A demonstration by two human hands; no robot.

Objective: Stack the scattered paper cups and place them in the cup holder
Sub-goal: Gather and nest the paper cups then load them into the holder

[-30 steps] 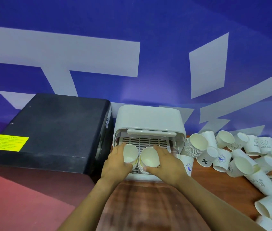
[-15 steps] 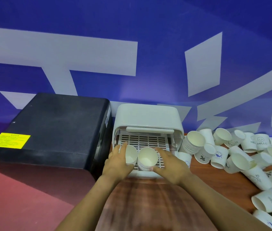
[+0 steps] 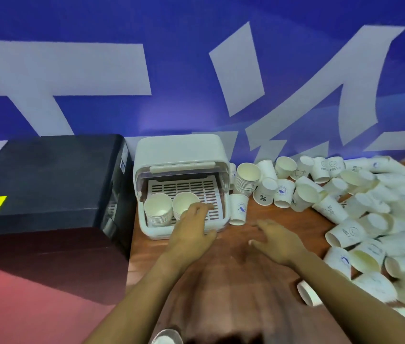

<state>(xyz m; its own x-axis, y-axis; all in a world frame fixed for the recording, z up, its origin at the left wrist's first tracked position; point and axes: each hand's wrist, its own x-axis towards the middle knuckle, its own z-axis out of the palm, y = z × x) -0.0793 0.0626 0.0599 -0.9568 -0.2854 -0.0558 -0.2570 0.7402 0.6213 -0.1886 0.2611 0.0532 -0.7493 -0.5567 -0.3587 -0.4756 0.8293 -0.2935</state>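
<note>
- A black box is seen just left of the cup holder, touching or nearly touching it; a yellow label is cut off by the frame's left edge.
- Two short stacks of paper cups are stood side by side, mouths up, on the slotted tray at the left front of the cup holder.
- The left hand is laid over the cup holder's front lip, its fingers relaxed and touching the right-hand stack; nothing is grasped by this grip.
- The right hand is held above the tabletop, right of the cup holder, fingers spread and empty; it is blurred.
- A taller stack lies tilted just right of the cup holder, its long axis leaning back and left, mouth toward the camera.
- The scattered cups are strewn further right of the cup holder; the right hand is judged the nearer to them, so the next pick-up probably falls to it.
- The far-right cups are smeared by motion and cut off; their count cannot be told.
</note>
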